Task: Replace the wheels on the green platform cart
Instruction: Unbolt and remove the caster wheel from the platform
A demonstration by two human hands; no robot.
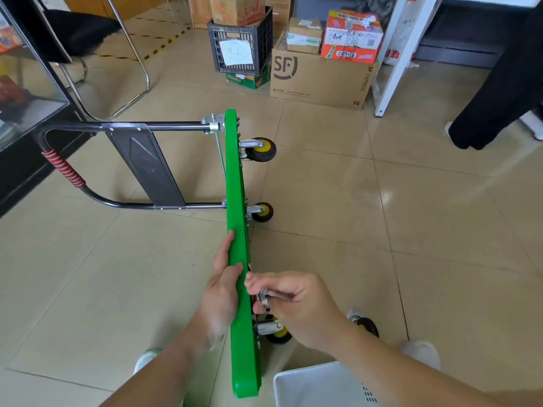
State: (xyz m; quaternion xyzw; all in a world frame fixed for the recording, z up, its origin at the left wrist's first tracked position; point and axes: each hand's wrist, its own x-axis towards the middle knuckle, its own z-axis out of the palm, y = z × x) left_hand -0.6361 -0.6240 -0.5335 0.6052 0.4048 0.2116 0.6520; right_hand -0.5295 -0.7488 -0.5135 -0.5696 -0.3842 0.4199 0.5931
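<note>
1. White plastic bin [320, 386] is met first, right at the bottom edge and cut off by it. Its contents cannot be made out.
2. Just beyond it, the green platform cart [238, 201] is stood on its long edge on the tiled floor [411, 230]. The wheels are turned to the right and the black handle [117, 126] is laid out to the left.
3. The upper edge is gripped by the left hand [221, 286], with the thumb hooked over the top and the fingers laid along the load face. The cart is judged to be steadied this way.
4. A small metal piece [264, 299] is pinched narrowly by the right hand [299, 304] and held at the underside, just above the near caster [277, 331].
5. Two more casters, far [262, 149] and middle [263, 212], are seen mounted further along. A loose wheel [368, 324] is lying on the floor beside the right forearm.
6. Trouble could be caused by a slackened left grip. The cart is balanced on a thin edge, and a push from the right hand could tip it toward the handle side.
7. The little piece could also be fumbled, dropped on the tiles and lost under the cart.
8. The underside is shown edge-on, so the mounting points are hidden.
9. Whether the metal piece is a tool or a fastener cannot be told.
10. The loose wheel is half covered by the arm.
</note>
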